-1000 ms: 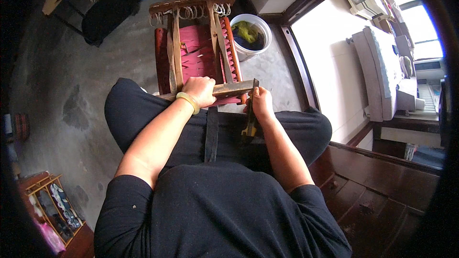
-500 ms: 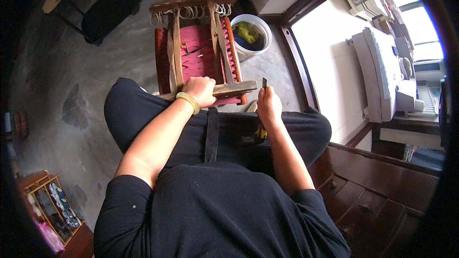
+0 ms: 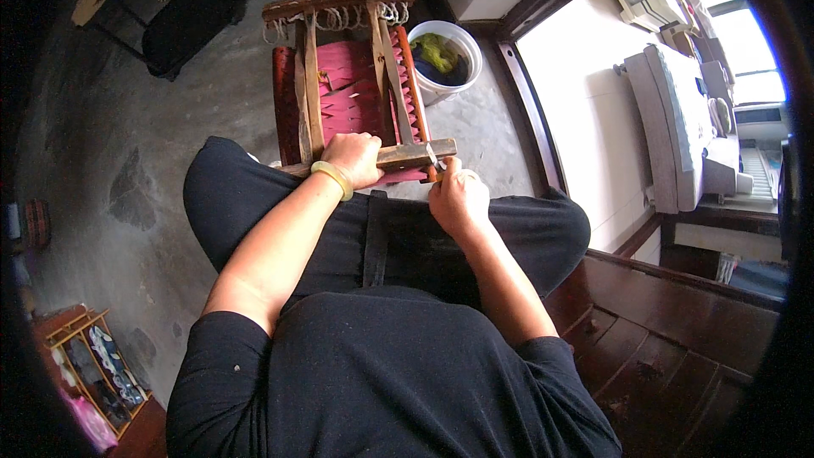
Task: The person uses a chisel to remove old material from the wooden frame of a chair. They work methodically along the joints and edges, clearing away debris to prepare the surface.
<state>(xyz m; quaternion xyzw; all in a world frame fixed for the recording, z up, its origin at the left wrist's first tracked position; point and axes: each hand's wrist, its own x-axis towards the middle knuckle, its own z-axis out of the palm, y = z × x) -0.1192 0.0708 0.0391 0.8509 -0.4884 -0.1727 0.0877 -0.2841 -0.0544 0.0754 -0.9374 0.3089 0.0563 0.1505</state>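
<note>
My left hand (image 3: 354, 159), with a pale yellow bangle at its wrist, is wrapped round the near crossbar (image 3: 405, 156) of a worn wooden frame. My right hand (image 3: 460, 197) is closed on a utility knife (image 3: 432, 153), most of whose handle the fingers hide. The blade lies against the crossbar near its right end; how deep it bites, if at all, I cannot tell. Wooden legs (image 3: 312, 93) run from the crossbar to a far bar (image 3: 339, 2) hung with loops of pale cord. Beneath them lies a reddish frame laced with pink strapping (image 3: 352, 89).
A white bucket (image 3: 469, 42) with yellow-green and dark material stands right of the frame. Beyond it rises a dark door frame (image 3: 530, 110). A black stool (image 3: 195, 25) stands far left, a shoe rack (image 3: 102, 365) near left. My black-clad knees flank the work.
My right hand has moved left and slightly down, bringing the knife from beside the crossbar onto its right end. My left hand keeps its hold on the bar, almost unmoved.
</note>
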